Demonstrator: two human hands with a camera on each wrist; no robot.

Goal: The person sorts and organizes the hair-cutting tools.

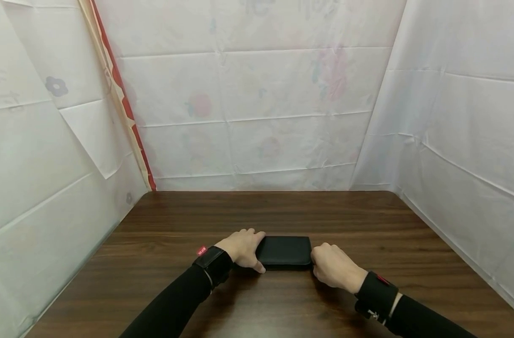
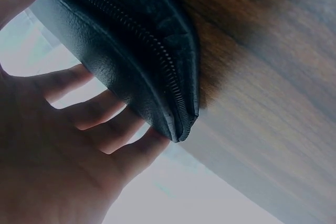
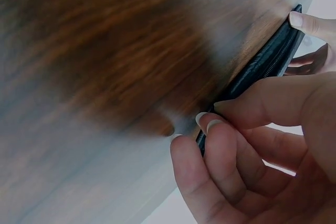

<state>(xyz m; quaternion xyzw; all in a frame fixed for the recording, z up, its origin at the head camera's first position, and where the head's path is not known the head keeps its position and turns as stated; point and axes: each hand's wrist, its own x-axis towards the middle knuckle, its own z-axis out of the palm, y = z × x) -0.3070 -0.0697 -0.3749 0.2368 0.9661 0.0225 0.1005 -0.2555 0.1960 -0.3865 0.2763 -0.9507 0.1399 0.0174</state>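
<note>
A black zip wallet (image 1: pixel 284 251), rectangular and leather-like, lies on the brown wood-grain table. In the left wrist view its toothed zipper (image 2: pixel 152 45) curves along the edge up to a corner. My left hand (image 1: pixel 242 249) holds the wallet's left end, with the thumb at the near edge and the fingers spread towards the far side. Curled at the opposite end, my right hand (image 1: pixel 333 266) pinches at the near right corner between thumb and index finger (image 3: pixel 228 153). I cannot tell whether that pinch is on a zipper pull or the wallet's edge.
White patterned sheets (image 1: pixel 257 108) hang behind the table (image 1: pixel 257 211) and along both sides. A red and cream strip (image 1: pixel 121 94) runs down the sheet at the back left. Black sleeves and wristbands cover both forearms.
</note>
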